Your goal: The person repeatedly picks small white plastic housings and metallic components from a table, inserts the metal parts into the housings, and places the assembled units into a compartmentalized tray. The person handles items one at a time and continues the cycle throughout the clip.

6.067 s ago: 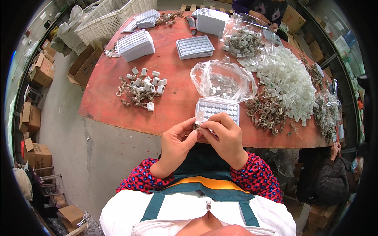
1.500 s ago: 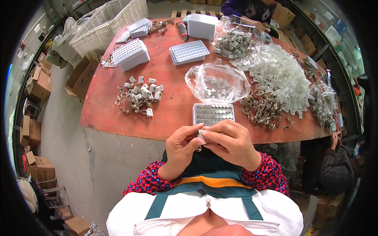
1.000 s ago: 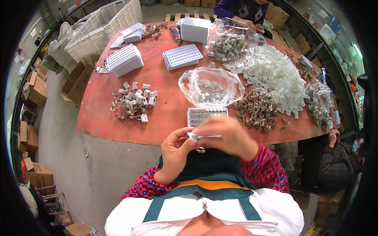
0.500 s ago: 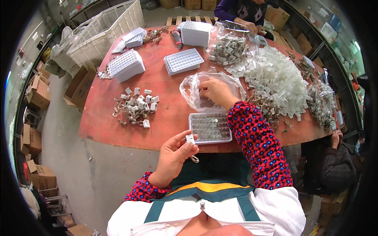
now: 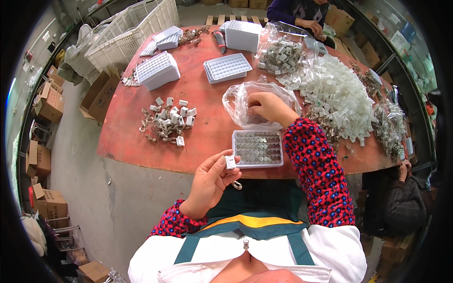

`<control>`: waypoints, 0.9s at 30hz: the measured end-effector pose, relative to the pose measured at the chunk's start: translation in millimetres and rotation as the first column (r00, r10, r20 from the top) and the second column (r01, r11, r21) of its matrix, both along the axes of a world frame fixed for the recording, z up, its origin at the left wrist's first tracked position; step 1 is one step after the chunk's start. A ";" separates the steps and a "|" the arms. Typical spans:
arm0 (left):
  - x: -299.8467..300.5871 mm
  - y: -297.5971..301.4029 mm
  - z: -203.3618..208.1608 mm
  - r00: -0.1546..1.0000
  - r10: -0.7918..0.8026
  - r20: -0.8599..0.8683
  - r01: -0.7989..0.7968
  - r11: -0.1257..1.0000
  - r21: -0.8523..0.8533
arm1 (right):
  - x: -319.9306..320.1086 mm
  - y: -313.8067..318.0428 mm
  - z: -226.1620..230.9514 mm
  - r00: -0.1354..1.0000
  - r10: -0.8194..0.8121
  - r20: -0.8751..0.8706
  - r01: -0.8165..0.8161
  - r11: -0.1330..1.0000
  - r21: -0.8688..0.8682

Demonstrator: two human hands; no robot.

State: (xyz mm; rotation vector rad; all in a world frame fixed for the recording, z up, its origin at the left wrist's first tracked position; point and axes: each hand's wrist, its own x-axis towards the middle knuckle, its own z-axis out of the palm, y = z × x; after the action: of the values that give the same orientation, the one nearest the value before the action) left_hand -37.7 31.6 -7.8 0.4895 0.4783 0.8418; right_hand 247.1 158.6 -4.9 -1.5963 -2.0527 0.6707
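Note:
My left hand (image 5: 211, 181) holds a small white plastic block (image 5: 230, 162) with a metal clip hanging under it, just off the red table's near edge (image 5: 141, 155). My right hand (image 5: 265, 106) reaches forward into an open clear plastic bag (image 5: 236, 101) of small parts, fingers bent down inside it; whether they grip a part is hidden. A white tray (image 5: 257, 148) filled with round grey pieces lies between the two hands at the table's front.
A pile of white blocks with clips (image 5: 167, 121) lies left of the bag. Stacked white trays (image 5: 155, 70), (image 5: 227, 68) stand farther back. Heaps of white parts (image 5: 347, 101) and bags sit right. Another person's hands (image 5: 311, 23) work at the far side. Cardboard boxes (image 5: 45, 101) line the floor.
Earlier both hands worked together on a small piece near my chest. My right hand has since left it and reached into the clear bag; my left hand keeps the white block.

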 end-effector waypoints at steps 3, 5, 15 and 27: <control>-1.4 0.1 -1.2 1.000 0.005 -0.001 -0.005 1.000 -0.005 | 9.0 -8.5 3.3 0.982 -0.070 -0.175 0.070 0.998 -0.004; 0.0 0.4 -2.1 1.000 0.003 0.006 -0.003 1.000 -0.007 | 13.7 -13.4 3.6 0.943 -0.126 -0.309 0.107 0.991 -0.078; 2.3 0.0 -0.2 1.000 -0.003 0.001 0.003 1.000 0.003 | 25.7 -23.1 7.7 0.910 -0.196 -0.365 0.170 0.980 -0.102; 7.2 -1.6 -2.4 0.994 -0.070 0.081 0.070 0.998 -0.006 | -67.6 -156.0 60.4 0.895 -0.048 -0.444 0.131 0.979 0.159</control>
State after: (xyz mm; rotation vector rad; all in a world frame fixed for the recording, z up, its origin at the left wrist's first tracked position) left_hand -30.5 30.1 -10.2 0.4603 0.3885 0.7887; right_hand 179.5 2.6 55.4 -1.2841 -1.6471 0.7074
